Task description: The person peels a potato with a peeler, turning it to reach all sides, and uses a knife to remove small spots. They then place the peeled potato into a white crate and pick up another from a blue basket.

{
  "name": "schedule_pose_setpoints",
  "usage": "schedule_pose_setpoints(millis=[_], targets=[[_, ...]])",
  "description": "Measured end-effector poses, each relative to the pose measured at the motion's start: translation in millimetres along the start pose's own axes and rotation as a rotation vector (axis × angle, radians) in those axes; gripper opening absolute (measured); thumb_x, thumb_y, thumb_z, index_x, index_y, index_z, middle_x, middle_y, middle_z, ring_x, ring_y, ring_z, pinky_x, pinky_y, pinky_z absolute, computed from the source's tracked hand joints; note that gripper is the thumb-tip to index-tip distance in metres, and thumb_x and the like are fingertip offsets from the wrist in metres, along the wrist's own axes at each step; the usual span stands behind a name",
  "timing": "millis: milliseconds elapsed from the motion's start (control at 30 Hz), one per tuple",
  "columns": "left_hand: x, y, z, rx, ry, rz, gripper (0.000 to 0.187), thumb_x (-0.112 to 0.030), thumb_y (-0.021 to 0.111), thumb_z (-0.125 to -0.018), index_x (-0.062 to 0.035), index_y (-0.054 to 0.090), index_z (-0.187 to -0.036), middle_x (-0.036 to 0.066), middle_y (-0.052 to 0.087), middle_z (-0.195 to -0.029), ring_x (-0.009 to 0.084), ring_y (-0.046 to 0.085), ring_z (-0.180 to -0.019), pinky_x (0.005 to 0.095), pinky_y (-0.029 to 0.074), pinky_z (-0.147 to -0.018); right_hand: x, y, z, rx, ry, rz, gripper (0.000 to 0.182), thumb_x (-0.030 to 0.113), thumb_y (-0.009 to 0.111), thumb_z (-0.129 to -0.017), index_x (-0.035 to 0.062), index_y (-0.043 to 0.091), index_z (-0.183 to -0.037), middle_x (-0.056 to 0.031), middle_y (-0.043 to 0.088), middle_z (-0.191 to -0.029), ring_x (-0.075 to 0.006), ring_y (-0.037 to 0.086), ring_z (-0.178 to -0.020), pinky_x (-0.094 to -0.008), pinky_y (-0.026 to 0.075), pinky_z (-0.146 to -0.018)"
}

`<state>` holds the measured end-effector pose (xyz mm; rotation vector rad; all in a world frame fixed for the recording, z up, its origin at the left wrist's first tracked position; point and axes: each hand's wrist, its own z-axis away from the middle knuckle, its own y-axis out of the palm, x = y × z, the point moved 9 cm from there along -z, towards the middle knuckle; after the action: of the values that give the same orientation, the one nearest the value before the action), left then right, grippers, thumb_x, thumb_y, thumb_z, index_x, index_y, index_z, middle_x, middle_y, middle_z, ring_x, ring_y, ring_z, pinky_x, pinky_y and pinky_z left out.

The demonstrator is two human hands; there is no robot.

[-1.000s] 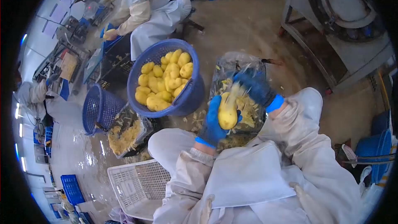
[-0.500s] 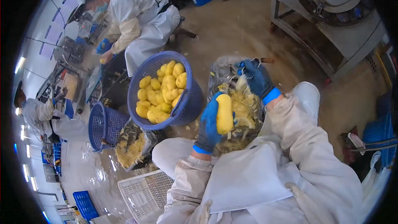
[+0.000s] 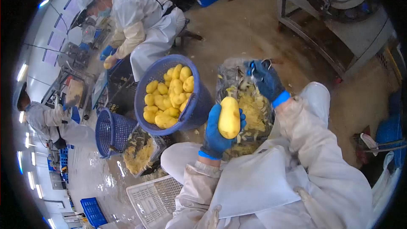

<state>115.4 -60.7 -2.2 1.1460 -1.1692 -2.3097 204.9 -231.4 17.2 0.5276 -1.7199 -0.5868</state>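
A yellow potato (image 3: 229, 118), largely peeled, with a few darker spots, lies upright in my left hand (image 3: 217, 135), whose blue-gloved fingers wrap round it from below and behind. Up and to the right, my right hand (image 3: 268, 80), also in a blue glove, is curled with fingers closed. A bit of a small metal tool (image 3: 267, 63) with a brown end shows past its knuckles; the fingers hide most of it, so I cannot tell its kind. Beneath both hands, pale yellow peelings (image 3: 252, 110) fill a container lined with dark plastic (image 3: 227, 76).
Left of my hands stands a blue basket (image 3: 199, 106) full of yellow potatoes (image 3: 171, 95). Beyond it are another blue basket (image 3: 111, 129), more peelings (image 3: 139, 157) and a white crate (image 3: 154, 197). A co-worker (image 3: 144, 21) sits bent forward; a metal machine (image 3: 339, 29) stands upper right.
The potato has been turned in my left hand, its broad side now facing me. My right hand has shifted slightly right and away from it. The view has moved a little.
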Motion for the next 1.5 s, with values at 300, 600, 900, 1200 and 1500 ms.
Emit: schedule_pose_setpoints(millis=[300, 600, 900, 1200, 1500], targets=[[-1, -11, -9, -0.018, 0.098, -0.095, 0.047, -0.046, 0.044, -0.090, -0.0084, 0.052, -0.117, 0.010, 0.060, -0.104, 0.0234, 0.061, -0.089, 0.0370, 0.053, -0.075, -15, 7, 17, -0.025, 0.079, 0.113, 0.020, 0.020, 0.052, -0.091, 0.0031, 0.061, -0.088, -0.0028, 0.059, -0.083, -0.0111, 0.054, -0.078, -0.0275, 0.044, -0.075], [8, -3, -5, -0.134, 0.001, -0.138, 0.043, -0.044, 0.051, -0.088, -0.0081, 0.054, -0.112, 0.010, 0.061, -0.096, 0.0235, 0.062, -0.081, 0.0341, 0.053, -0.068, -23, 28, 25, 0.129, -0.011, 0.201, 0.024, 0.021, 0.053, -0.090, 0.0005, 0.061, -0.099, -0.0059, 0.063, -0.089, -0.0131, 0.058, -0.084, -0.0289, 0.047, -0.075], [5, 2, -12, -0.074, 0.034, -0.076, 0.042, -0.040, 0.051, -0.089, -0.0065, 0.052, -0.113, 0.009, 0.060, -0.099, 0.0218, 0.060, -0.086, 0.0333, 0.052, -0.074, -36, 38, 39, 0.103, 0.261, 0.144, 0.017, 0.018, 0.051, -0.091, 0.0033, 0.060, -0.091, -0.0047, 0.061, -0.085, -0.0143, 0.057, -0.079, -0.0288, 0.047, -0.076], [-9, -23, -28, -0.211, 0.245, -0.007, 0.029, -0.035, 0.058, -0.085, -0.0169, 0.054, -0.107, 0.005, 0.057, -0.098, 0.0211, 0.058, -0.088, 0.0349, 0.052, -0.076, -42, -1, 25, 0.029, 0.047, 0.303, 0.015, 0.014, 0.053, -0.090, 0.0026, 0.056, -0.098, -0.0058, 0.060, -0.088, -0.0163, 0.058, -0.079, -0.0297, 0.048, -0.073], [-7, -17, -19, -0.356, 0.198, 0.141, 0.030, -0.041, 0.062, -0.080, -0.0191, 0.055, -0.100, 0.003, 0.058, -0.088, 0.0190, 0.059, -0.081, 0.0342, 0.052, -0.068, -27, -16, 13, -0.088, 0.012, 0.324, 0.013, 0.015, 0.051, -0.091, 0.0038, 0.057, -0.095, -0.0055, 0.060, -0.089, -0.0145, 0.058, -0.079, -0.0279, 0.049, -0.071]])
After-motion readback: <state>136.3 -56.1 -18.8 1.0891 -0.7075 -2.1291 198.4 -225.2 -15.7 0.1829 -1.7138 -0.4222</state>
